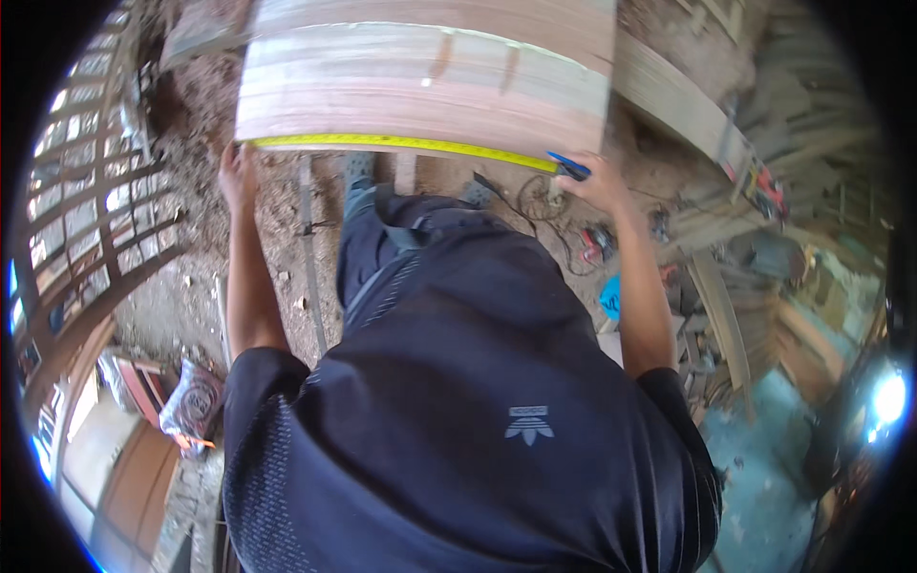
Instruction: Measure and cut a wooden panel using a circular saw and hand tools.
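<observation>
Yellow tape (401, 146): stretched between my hands along the near edge of the wooden board (420, 81).
Right hand (602, 185): gripping the dark case (572, 174) and a blue pen (562, 159).
Left hand (237, 180): at the tape's left end (pinched or not, I can't tell).
Ground: red tool (598, 243) left of my right forearm.

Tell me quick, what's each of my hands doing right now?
Left hand: at the yellow tape measure's left end, by the board's edge; grip cannot be told.
Right hand: closed, holding the tape measure's other end.
</observation>
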Demonstrator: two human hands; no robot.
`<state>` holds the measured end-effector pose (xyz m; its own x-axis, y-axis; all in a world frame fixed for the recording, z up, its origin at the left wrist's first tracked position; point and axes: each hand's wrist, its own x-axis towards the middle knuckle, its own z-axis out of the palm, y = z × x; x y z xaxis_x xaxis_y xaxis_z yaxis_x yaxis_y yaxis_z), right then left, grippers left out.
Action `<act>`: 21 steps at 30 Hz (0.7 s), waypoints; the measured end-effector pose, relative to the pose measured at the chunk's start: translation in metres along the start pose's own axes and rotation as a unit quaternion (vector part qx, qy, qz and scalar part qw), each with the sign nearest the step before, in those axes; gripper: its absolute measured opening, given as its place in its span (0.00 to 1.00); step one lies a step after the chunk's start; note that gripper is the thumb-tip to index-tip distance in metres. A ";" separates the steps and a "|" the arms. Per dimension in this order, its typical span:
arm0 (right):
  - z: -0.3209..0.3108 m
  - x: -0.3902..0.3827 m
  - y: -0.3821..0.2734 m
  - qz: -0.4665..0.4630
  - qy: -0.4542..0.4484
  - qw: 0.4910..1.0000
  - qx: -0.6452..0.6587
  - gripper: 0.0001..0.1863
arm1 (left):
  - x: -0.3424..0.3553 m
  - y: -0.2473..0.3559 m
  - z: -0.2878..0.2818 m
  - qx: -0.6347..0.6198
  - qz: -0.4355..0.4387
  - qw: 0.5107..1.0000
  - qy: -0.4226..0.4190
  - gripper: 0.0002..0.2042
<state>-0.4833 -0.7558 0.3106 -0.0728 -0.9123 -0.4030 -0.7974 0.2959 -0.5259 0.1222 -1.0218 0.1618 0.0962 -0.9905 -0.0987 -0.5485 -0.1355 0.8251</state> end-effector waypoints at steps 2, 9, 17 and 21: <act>-0.006 -0.008 0.003 0.021 -0.010 0.999 0.026 0.30 | 0.002 -0.004 0.000 0.046 0.013 0.999 0.012 0.31; -0.040 -0.050 0.039 0.107 -0.012 0.993 0.054 0.28 | -0.021 0.071 0.054 0.216 -0.006 0.964 0.158 0.34; -0.044 -0.063 0.082 0.084 0.035 0.995 0.051 0.30 | -0.097 0.251 0.222 0.000 0.312 0.921 -0.232 0.15; -0.038 -0.065 0.094 0.077 0.060 0.994 0.040 0.29 | -0.149 0.306 0.314 0.033 0.540 0.702 -0.463 0.16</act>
<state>-0.5761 -0.6790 0.3157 -0.2647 -0.8800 -0.3944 -0.7213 0.4521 -0.5247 -0.3207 -0.9232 0.2548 -0.9697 -0.1043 0.2209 0.0738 0.7369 0.6720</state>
